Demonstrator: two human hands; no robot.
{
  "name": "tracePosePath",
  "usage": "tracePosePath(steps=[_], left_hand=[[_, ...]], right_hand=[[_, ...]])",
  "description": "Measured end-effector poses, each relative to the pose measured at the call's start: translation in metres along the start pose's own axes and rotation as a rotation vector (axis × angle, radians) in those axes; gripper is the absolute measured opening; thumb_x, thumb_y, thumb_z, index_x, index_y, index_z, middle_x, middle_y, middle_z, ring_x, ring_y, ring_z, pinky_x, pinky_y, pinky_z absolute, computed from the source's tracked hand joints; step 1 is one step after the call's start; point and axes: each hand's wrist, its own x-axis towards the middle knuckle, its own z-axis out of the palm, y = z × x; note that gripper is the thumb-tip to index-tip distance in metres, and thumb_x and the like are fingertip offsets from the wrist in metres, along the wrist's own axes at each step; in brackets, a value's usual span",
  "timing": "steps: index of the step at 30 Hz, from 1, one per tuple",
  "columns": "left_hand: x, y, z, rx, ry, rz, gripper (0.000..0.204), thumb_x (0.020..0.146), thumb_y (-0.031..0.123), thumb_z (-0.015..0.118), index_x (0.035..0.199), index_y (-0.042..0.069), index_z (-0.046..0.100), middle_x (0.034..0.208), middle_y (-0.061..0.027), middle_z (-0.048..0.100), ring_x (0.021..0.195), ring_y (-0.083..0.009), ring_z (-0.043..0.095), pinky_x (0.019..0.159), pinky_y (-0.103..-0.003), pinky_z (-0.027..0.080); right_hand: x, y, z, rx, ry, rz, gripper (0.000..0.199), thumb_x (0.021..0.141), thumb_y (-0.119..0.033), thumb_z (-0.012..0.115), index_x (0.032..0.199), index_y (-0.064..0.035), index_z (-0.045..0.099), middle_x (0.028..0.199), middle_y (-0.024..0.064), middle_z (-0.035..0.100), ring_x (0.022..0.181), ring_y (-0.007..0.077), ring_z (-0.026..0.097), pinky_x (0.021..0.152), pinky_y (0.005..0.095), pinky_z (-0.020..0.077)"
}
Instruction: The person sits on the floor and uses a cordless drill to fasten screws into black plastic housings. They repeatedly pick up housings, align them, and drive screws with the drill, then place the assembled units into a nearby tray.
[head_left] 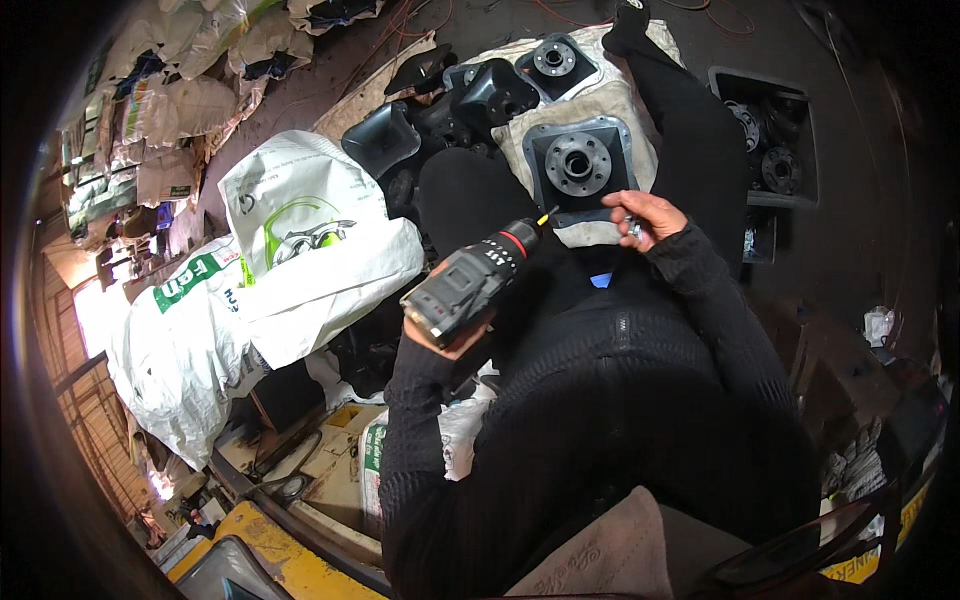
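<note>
My left hand (452, 342) is wrapped round the handle of a black and grey cordless drill (468, 284) with a red ring. From its chuck a thin bit with a yellow band points toward a dark square housing (545, 160). This housing lies between my legs, its round flange with several holes facing up. My right hand (655, 218) is closed at the housing's near right corner, with small shiny metal pieces (633, 228) between the fingers. Their exact kind is too small to tell. The bit's tip and the housing's near edge look close; I cannot tell whether they touch.
A pale cloth (515, 135) lies under the housing. Several more dark housings (382, 138) are piled beyond my left knee. Large white sacks (310, 240) stand at the left. To the right is a dark crate (800, 95) holding flanged parts, and a yellow frame (270, 545) runs along the lower left.
</note>
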Motion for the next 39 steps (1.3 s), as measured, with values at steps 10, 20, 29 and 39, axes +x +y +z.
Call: tracePosePath(steps=[10, 20, 29, 39], left_hand=[[0.000, 0.025, 0.047, 0.408, 0.023, 0.019, 0.054, 0.075, 0.000, 0.060, 0.125, 0.002, 0.040, 0.114, -0.0098, 0.053, 0.103, -0.0183, 0.055, 0.089, -0.031, 0.046], [0.014, 0.041, 0.074, 1.286, -0.088, 0.297, 0.056, 0.075, 0.007, 0.066, 0.126, 0.004, 0.044, 0.121, -0.0094, 0.053, 0.104, -0.0198, 0.058, 0.091, -0.029, 0.044], [0.014, 0.036, 0.057, 0.870, 0.039, 0.119, 0.046, 0.080, 0.005, 0.058, 0.124, 0.003, 0.044, 0.113, -0.0062, 0.055, 0.097, -0.0135, 0.057, 0.084, -0.025, 0.047], [0.025, 0.028, 0.050, 0.925, 0.056, 0.130, 0.053, 0.076, 0.004, 0.065, 0.125, 0.006, 0.046, 0.120, -0.0065, 0.055, 0.103, -0.0161, 0.058, 0.088, -0.025, 0.046]], right_hand=[[0.007, 0.010, 0.028, 0.032, -0.121, 0.028, 0.040, 0.090, -0.012, 0.049, 0.126, 0.0024, 0.044, 0.092, 0.0066, 0.060, 0.083, 0.0150, 0.061, 0.076, 0.0293, 0.0531], [0.013, 0.030, 0.032, -0.010, -0.152, 0.158, 0.029, 0.087, -0.011, 0.055, 0.115, -0.0068, 0.052, 0.102, 0.0046, 0.058, 0.091, 0.0141, 0.058, 0.079, 0.0271, 0.0497], [0.028, 0.022, 0.035, 0.320, 0.005, 0.014, 0.023, 0.090, -0.018, 0.054, 0.106, -0.0013, 0.053, 0.107, 0.0110, 0.059, 0.086, 0.0159, 0.061, 0.063, 0.0242, 0.0547], [0.021, 0.013, 0.055, 0.508, 0.082, 0.071, 0.028, 0.089, -0.018, 0.055, 0.105, 0.0046, 0.055, 0.102, 0.0173, 0.059, 0.072, 0.0139, 0.063, 0.062, 0.0244, 0.0573]])
